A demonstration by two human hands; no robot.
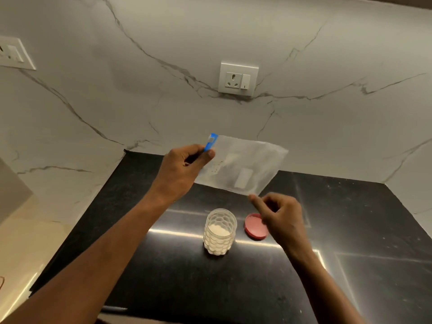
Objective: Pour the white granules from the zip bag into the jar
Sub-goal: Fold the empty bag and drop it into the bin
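A clear zip bag (243, 164) with a blue zip strip hangs in the air above the counter and looks flat, with no granules visible inside. My left hand (184, 170) pinches its zip end at the upper left. Below its lower right corner, my right hand (280, 216) has the forefinger stretched out, the tip touching or almost touching the bag's bottom edge. The clear dimpled jar (219, 231) stands upright and open on the black counter, below the bag, about half full of white granules.
A pink lid (254, 226) lies on the black counter (177, 272) just right of the jar, partly behind my right hand. Marble wall behind carries a socket plate (238, 79) and another (14, 53) at far left. A beige surface borders the counter's left.
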